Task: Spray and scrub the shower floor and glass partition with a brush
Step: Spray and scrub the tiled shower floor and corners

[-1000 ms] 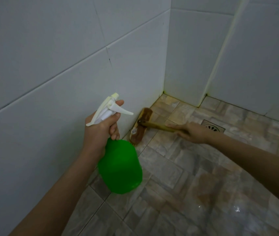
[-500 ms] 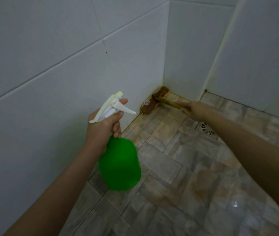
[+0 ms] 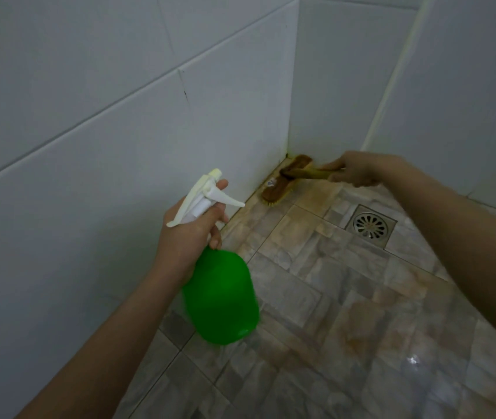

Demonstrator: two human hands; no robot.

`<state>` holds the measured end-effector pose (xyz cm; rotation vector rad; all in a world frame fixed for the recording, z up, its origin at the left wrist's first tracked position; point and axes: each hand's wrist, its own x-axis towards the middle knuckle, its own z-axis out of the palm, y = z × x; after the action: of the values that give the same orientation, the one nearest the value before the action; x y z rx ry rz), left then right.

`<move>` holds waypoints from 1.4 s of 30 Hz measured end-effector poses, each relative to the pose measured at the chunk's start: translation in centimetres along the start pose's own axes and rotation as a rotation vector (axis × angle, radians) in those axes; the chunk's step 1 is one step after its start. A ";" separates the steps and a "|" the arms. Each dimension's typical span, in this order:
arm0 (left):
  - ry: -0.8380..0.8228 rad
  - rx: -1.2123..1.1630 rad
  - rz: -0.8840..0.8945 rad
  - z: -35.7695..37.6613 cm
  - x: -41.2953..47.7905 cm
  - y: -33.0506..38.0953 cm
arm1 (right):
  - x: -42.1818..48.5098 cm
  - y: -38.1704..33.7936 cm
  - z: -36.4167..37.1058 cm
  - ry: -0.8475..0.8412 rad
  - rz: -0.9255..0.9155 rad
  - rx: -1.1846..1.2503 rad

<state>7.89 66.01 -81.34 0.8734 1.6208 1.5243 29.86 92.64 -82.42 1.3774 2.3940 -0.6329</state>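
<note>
While the left grip (image 3: 192, 234) curls round the neck of a translucent green plastic spray bottle (image 3: 221, 297) with a cream trigger head, one fingertip lies up beside the nozzle and the bottle's body hangs below the fist, clear of the floor. Ahead of it and to its right, the right grip (image 3: 355, 170) closes round the yellowish handle of a long brown scrubbing brush (image 3: 283, 184) — the brush head lies just beyond its fingertips, bristles down on the mottled beige-grey floor tiles (image 3: 346, 297), against the foot of the white tiled wall (image 3: 89, 146) near the corner. Nearer the person than the right grip sits a square metal floor drain (image 3: 370, 225).
</note>
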 end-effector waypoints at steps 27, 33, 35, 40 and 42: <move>-0.032 0.128 -0.031 0.1 -1.2 0.7 | -5.2 -0.6 1.4 0.037 0.295 -0.335; -0.036 0.139 -0.002 0.1 -1.3 0.7 | -4.7 -1.3 2.6 0.047 0.139 -0.103; -0.024 0.131 0.002 -0.3 -1.3 1.0 | -5.3 -2.1 2.0 -0.011 0.204 -0.235; -0.017 0.140 0.001 -1.4 -1.5 1.1 | -2.5 -5.2 5.1 0.142 0.073 -0.145; -0.016 0.150 0.008 -1.9 -1.7 1.2 | -1.3 -4.5 6.2 0.222 0.014 -0.040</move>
<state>7.11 63.64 -79.97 0.9717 1.7395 1.4113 26.84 86.50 -86.10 1.5171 2.5492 -0.4458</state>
